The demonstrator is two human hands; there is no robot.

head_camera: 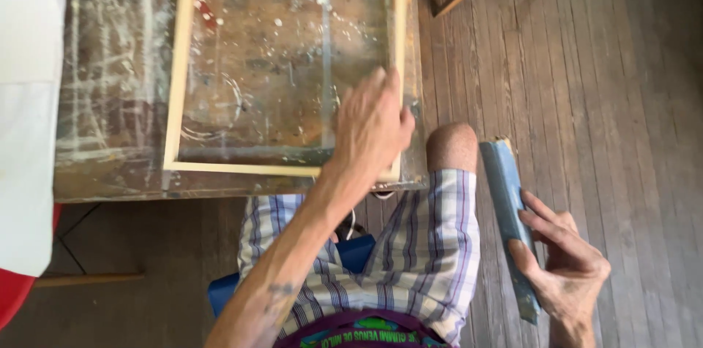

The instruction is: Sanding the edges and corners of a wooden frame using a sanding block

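Right fingers (pixel 534 234) are pinching a blue block (pixel 509 209) (stiff, light, best gripped at its edges) at four o'clock, while the left hand (pixel 373 125), fingers together, is pressing the rigid wooden frame (pixel 176 84) on the paint-spattered surface (pixel 110 99).

Only 1 view: head-worn camera looks steeply down from above the seated person, close over the lap and both hands, facing the near edge of a paint-stained table (pixel 110 172). The table fills the upper left, plank floor (pixel 600 99) the right; no second view, so nothing is shared.
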